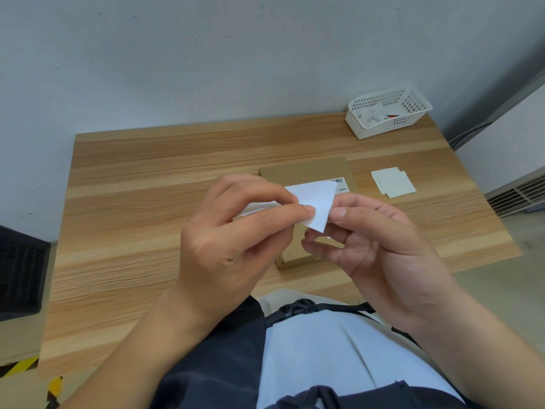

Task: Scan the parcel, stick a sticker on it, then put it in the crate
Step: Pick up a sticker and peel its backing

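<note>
A flat brown cardboard parcel point(306, 172) lies on the wooden table point(141, 184), with a barcode label point(340, 184) on its top near the right edge. Both hands hover above the parcel and cover its middle. My left hand point(233, 231) pinches a white sticker sheet point(317, 203) between thumb and forefinger. My right hand point(374, 246) holds the same sheet's lower right corner with its thumb and fingertips. A black crate point(22, 273) stands off the table's left edge.
A small pile of white sticker sheets point(393, 182) lies right of the parcel. A white perforated basket point(387, 110) with small items stands at the table's far right corner. A grey wall runs behind the table. My lap fills the bottom of the view.
</note>
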Motion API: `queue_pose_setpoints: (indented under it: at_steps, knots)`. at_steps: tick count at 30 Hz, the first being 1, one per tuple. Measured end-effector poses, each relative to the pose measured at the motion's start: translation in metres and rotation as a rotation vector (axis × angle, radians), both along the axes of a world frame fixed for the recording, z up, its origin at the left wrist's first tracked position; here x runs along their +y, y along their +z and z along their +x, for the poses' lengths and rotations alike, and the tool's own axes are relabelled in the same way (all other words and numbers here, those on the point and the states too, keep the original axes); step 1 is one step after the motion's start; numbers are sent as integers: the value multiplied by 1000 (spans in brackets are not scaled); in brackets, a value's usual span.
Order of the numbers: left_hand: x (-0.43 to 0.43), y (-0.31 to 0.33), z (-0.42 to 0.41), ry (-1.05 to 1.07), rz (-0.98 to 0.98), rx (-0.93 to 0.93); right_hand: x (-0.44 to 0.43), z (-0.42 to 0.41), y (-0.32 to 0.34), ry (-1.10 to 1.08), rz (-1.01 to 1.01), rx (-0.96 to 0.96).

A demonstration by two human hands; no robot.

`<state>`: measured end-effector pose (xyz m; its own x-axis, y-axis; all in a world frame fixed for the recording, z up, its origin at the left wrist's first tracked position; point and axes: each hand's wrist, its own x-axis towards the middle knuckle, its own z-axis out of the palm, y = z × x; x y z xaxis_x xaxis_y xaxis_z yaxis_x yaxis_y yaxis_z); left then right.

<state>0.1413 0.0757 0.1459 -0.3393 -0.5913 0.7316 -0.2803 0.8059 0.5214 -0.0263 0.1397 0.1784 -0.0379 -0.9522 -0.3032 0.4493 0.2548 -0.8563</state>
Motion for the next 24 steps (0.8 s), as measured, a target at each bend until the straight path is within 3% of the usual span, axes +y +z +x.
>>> queue_pose_setpoints:
  at_steps: [11,17,24]
  knots:
    - [2,-2,-5,-46,48,29,2,1,0,-47,1,-9]
    - [8,2,-8,-221,358,73,1,2,-1,-116,-62,64]
    - [12,8,-11,-166,591,158,1,4,-3,-146,-67,229]
